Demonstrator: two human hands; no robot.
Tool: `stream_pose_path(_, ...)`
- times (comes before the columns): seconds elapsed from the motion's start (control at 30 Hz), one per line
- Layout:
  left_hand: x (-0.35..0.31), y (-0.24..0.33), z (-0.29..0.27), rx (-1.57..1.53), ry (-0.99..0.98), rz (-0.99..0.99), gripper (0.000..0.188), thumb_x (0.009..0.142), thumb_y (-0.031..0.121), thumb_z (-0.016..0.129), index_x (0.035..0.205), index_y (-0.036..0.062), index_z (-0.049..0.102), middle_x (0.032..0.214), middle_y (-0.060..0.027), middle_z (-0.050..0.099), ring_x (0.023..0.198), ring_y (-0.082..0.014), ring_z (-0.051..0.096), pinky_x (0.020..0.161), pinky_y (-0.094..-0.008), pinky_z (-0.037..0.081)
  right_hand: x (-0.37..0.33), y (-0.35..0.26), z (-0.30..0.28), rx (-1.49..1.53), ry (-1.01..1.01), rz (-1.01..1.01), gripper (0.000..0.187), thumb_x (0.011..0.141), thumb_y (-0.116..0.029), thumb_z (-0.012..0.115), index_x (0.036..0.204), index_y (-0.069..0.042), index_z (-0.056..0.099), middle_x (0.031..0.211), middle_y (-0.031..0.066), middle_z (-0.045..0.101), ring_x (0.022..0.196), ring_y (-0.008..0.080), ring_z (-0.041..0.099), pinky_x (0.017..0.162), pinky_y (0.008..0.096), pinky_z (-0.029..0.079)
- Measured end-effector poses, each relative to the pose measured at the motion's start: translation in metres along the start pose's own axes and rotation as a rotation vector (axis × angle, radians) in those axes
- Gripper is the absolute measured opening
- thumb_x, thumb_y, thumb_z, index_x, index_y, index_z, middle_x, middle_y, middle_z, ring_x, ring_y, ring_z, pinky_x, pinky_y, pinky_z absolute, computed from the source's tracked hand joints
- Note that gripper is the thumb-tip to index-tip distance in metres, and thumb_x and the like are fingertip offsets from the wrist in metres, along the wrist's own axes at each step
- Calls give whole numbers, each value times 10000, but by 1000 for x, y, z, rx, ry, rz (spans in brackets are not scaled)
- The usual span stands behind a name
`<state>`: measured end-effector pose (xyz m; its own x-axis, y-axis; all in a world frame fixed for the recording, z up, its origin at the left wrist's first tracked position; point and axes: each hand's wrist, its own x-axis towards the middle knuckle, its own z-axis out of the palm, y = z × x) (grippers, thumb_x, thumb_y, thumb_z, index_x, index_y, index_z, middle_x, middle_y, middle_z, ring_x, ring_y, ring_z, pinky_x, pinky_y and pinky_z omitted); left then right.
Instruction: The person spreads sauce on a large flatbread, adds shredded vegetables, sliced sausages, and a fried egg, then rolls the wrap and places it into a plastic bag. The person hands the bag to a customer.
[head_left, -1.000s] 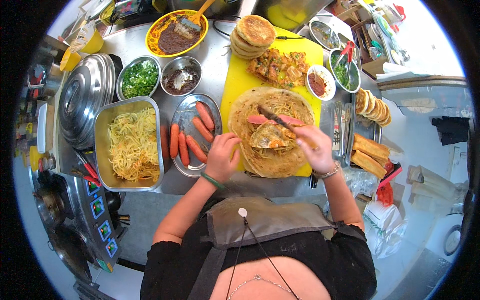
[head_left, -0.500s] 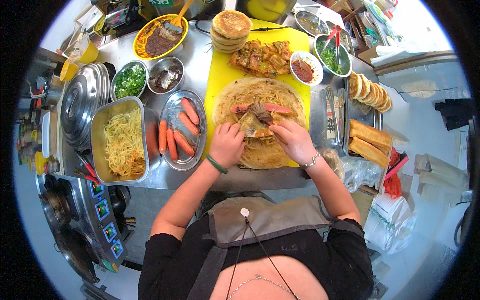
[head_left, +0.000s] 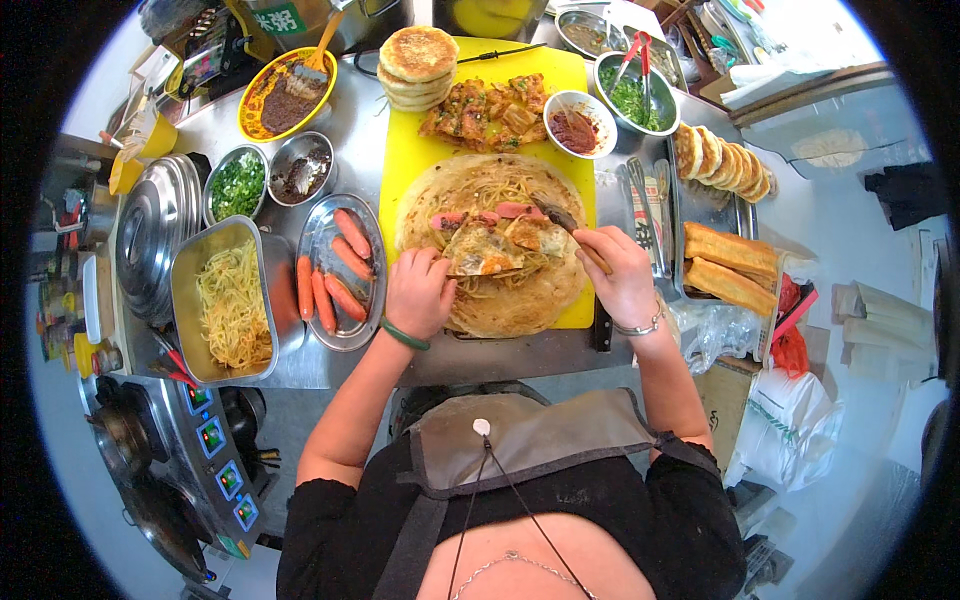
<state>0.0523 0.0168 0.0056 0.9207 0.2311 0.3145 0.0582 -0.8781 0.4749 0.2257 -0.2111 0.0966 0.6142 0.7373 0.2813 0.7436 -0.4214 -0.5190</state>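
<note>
A round flatbread (head_left: 520,310) lies on a yellow cutting board (head_left: 400,155), with shredded filling, pink sausage (head_left: 519,210) and sauce-marked fried egg (head_left: 480,248) across its middle. My left hand (head_left: 418,290) has its fingers curled at the left edge of the egg, pinching it. On the right, my right hand (head_left: 618,268) grips the wooden handle of a brush (head_left: 557,213). The brush's dark head slants up and left over the right end of the sausage, beside the egg.
Left stand a tray of shredded strips (head_left: 235,310), an oval plate of sausages (head_left: 347,292), chopped-onion bowl (head_left: 238,187) and yellow sauce bowl (head_left: 285,100). Behind the flatbread are cooked meat (head_left: 490,112) and stacked breads (head_left: 418,70). Fried dough sticks (head_left: 730,270) sit right.
My right hand has moved right, off the egg, and the brush's head has swung from mid-filling to the right. My left hand stays by the egg's left edge. The view has shifted slightly.
</note>
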Motion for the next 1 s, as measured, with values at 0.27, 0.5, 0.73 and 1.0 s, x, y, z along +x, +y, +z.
stream_pose_path(0.27,-6,10,-4,-21,-17,-60,305,728,72,712,1018,41,624,1103,-141,577,1037,-350,533,894,-439,437,-19,10,-12,-3,-15,63,201,806,-49,705,1003,-37,665,903,112,646,834,296,638,735,360,523)
stream_pose_path(0.5,-16,14,1,-53,-27,-65,302,727,57,705,1016,31,619,1094,-142,573,1026,-352,531,893,-440,439,-35,10,-5,46,-13,-7,190,808,-51,707,994,-42,670,878,116,641,817,296,639,724,371,527)
stream_pose_path(0.73,-20,20,3,-59,-3,-57,305,725,50,705,1016,27,616,1076,-144,574,1020,-347,533,886,-433,444,-39,11,-7,119,-38,44,186,816,-38,702,998,-23,667,896,128,656,816,301,650,726,357,530)
stream_pose_path(1.0,-41,6,-16,-58,36,-97,315,706,63,713,1008,37,625,1093,-151,573,1023,-353,535,882,-447,444,-59,27,-13,251,-38,360,190,840,-60,698,1023,-13,682,940,128,681,853,257,674,785,327,529)
